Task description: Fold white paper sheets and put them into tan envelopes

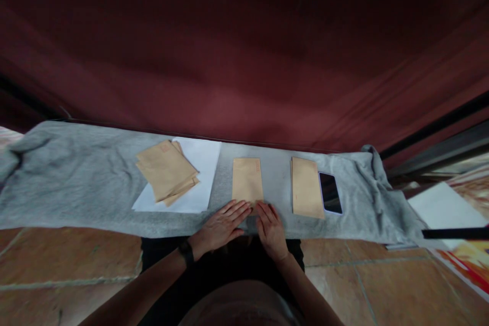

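A brown paper envelope (pixel 247 179) lies lengthwise in front of me on a grey cloth. Across its near left corner rests my left hand (pixel 226 221), fingers stretched out flat. My right hand (pixel 270 229) touches the near right corner, its fingers extended and slightly bent. Both hands press on the near end, which they partly cover. To the left, a fanned pile of brown envelopes (pixel 167 170) sits on white paper sheets (pixel 206 168). A neater stack of brown envelopes (pixel 306 188) lies to the right.
Right of the neat stack is a phone (pixel 330 192) with a dark screen. Grey cloth (pixel 87 178) covers the narrow table, bunched at its right end. A dark red surface (pixel 237 61) rises behind. White paper (pixel 445 209) lies at far right, near a black bar (pixel 454 233).
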### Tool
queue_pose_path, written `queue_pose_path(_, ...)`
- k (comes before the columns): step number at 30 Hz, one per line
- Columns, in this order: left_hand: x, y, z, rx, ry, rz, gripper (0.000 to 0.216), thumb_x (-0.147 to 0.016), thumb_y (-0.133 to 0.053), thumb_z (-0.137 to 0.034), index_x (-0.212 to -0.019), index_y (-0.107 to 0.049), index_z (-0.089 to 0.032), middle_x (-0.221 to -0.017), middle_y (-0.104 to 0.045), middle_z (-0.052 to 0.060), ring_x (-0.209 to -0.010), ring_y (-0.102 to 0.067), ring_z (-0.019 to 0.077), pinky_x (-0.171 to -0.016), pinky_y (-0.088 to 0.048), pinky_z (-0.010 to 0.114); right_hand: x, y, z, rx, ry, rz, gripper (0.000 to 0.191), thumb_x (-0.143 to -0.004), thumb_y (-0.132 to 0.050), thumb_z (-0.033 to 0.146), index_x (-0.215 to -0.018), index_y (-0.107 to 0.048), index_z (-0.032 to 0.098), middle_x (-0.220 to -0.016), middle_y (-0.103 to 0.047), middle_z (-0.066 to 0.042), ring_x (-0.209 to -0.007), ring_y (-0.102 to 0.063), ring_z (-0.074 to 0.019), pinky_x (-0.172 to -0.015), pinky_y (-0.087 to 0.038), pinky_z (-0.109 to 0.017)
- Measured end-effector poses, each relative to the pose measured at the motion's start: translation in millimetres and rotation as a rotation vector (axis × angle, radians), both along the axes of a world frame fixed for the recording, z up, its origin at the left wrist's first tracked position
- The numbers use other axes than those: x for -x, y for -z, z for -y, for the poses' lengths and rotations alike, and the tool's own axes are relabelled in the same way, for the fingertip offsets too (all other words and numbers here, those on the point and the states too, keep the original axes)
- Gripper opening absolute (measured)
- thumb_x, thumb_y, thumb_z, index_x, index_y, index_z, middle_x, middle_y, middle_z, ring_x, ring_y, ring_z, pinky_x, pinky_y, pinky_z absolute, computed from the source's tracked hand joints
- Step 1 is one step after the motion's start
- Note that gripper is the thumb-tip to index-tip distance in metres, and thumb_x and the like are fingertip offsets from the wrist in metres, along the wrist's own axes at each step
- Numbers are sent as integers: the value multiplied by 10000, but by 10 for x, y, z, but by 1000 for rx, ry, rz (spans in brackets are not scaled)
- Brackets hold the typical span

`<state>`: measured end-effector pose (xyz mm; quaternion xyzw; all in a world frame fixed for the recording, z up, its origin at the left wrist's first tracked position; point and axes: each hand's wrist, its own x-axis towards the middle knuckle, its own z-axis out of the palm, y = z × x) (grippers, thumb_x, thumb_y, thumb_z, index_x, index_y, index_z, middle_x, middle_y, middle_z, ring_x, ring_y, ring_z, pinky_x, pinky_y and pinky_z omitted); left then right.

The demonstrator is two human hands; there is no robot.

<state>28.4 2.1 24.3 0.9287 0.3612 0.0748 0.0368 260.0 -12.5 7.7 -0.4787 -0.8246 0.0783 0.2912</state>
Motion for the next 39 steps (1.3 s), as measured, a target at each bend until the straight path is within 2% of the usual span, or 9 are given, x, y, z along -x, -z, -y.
queue_pose_path(6,30,-4,23,8,-1,22,652,-1009,-450,-515,-1554,-319,-183,-1588,-400,116,-1486,-340,210,-1236,-233,398,236,-73,9,16,-41,37,538,-1038,-387,239,-1569,-316,190,-1513,-511,-101,-1416,-460,-223,-1184,-396,-477)
queue_pose_path(9,62,13,41,-6,7,39,647,-1005,-456,-526,-1541,-349,-180,-1575,-419,122,-1471,-369,217,-1236,-240,395,325,-30,38,-11,-29,61,569,-1046,-395,282,-1590,-256,188,-1532,-484,-108,-1425,-449,-236,-1193,-380,-481)
queue_pose_path(13,118,31,92,-25,1,52,664,-1011,-450,-513,-1565,-293,-184,-1589,-400,113,-1476,-360,215,-1230,-259,380,298,62,91,-65,29,71,636,-1036,-444,343,-1606,-202,199,-1560,-439,-115,-1438,-428,-270,-1197,-363,-494)
queue_pose_path(23,212,83,176,-22,-46,36,639,-1032,-419,-460,-1587,-231,-206,-1629,-323,88,-1496,-317,210,-1223,-283,382,-17,96,123,-66,153,122,626,-1036,-457,365,-1594,-247,174,-1554,-438,-159,-1422,-445,-302,-1190,-330,-517)
queue_pose_path(31,213,118,266,-81,-116,35,629,-1028,-439,-444,-1569,-274,-170,-1616,-343,118,-1489,-333,233,-1210,-317,407,7,161,202,-81,238,134,591,-1047,-428,341,-1574,-283,116,-1546,-435,-204,-1460,-382,-315,-1197,-274,-562)
queue_pose_path(34,174,102,296,-116,-137,50,617,-1023,-454,-427,-1561,-297,-170,-1618,-340,123,-1493,-324,241,-1218,-298,420,24,163,209,-69,234,174,572,-1055,-408,354,-1557,-315,97,-1528,-460,-206,-1459,-382,-305,-1191,-274,-556)
queue_pose_path(39,148,52,306,-108,-138,65,593,-1012,-490,-421,-1554,-325,-245,-1635,-315,83,-1499,-312,229,-1236,-259,416,17,144,206,-58,190,203,556,-1055,-398,369,-1524,-372,71,-1521,-470,-209,-1453,-390,-299,-1187,-283,-533)
